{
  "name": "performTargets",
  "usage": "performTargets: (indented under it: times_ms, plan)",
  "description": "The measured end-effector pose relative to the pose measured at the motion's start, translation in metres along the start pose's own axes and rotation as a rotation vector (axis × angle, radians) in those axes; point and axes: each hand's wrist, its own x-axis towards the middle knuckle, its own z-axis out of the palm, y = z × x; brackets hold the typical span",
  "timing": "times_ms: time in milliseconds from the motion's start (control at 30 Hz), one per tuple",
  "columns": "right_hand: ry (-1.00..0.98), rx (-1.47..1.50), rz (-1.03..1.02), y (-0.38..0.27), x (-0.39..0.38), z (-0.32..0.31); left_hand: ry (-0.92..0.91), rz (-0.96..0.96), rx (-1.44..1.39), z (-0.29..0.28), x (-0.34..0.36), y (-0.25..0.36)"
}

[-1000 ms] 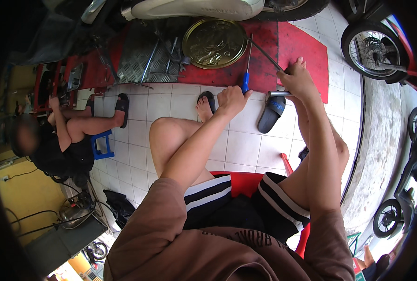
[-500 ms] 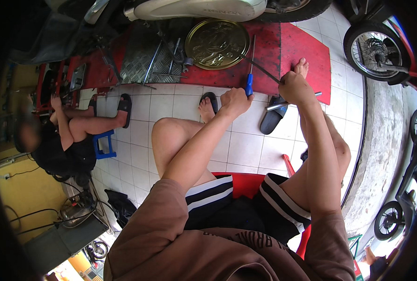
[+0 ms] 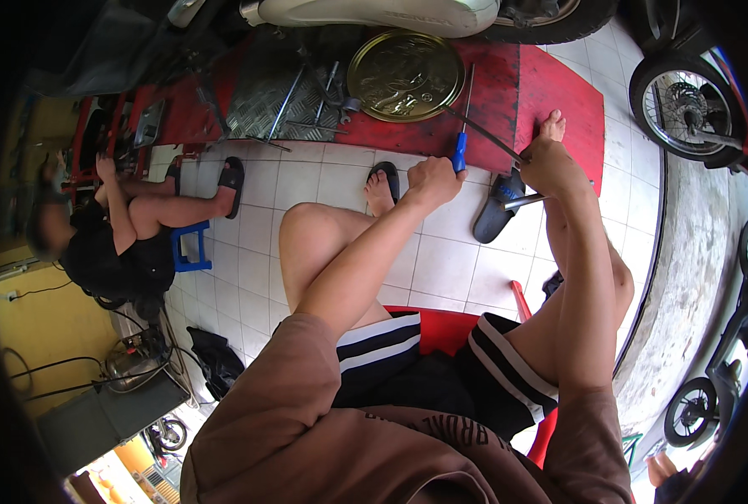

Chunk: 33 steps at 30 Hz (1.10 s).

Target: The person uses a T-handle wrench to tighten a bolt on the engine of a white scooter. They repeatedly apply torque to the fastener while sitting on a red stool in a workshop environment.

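Note:
My left hand (image 3: 433, 183) is closed on the blue handle (image 3: 460, 147) of a screwdriver, whose shaft points away from me over a red platform (image 3: 559, 84). My right hand (image 3: 550, 168) grips a long dark metal rod (image 3: 487, 134) that slants toward a round, embossed gold tray (image 3: 403, 67) on the platform. A short steel tube (image 3: 521, 202) lies crosswise beneath my right hand; whether I hold it too, I cannot tell. Several steel tools (image 3: 290, 101) lie on a checker plate left of the tray. A black sandal (image 3: 489, 220) is on the tiles below.
A motorcycle (image 3: 374, 13) stands over the platform, another wheel (image 3: 681, 109) at right. A person in black (image 3: 113, 252) sits left by a blue stool (image 3: 191, 252), hands at a red rack. An air compressor (image 3: 134, 365) with hoses is lower left. My bare foot (image 3: 553, 126) rests on the platform.
The whole view has shifted slightly, so platform and tools appear farther right. Both my hands keep their grips; the steel tube has changed its angle a little.

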Motion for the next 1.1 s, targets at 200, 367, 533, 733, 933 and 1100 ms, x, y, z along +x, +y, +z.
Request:
performTargets:
  times_ms: [200,367,533,733,933,1100]
  plan:
    - [0.078,-0.24,0.0,-0.015,-0.005,0.005,0.0,-0.003,-0.002,0.002,0.001,0.0]
    - [0.111,-0.209,0.011,-0.019,-0.013,0.008,0.003,-0.013,-0.002,0.003,0.002,-0.001]
    - [0.049,-0.183,0.026,-0.009,-0.015,0.002,0.008,0.023,0.001,0.004,0.003,0.001]
    - [0.294,-0.257,-0.188,0.012,0.0,0.01,0.113,0.006,-0.017,0.01,0.0,-0.002]
    - [0.238,-0.065,-0.198,0.022,-0.009,-0.021,0.073,0.027,0.23,0.002,-0.001,0.008]
    - [0.263,-0.121,-0.051,0.028,-0.016,-0.012,0.353,0.377,-0.28,-0.033,-0.033,0.027]
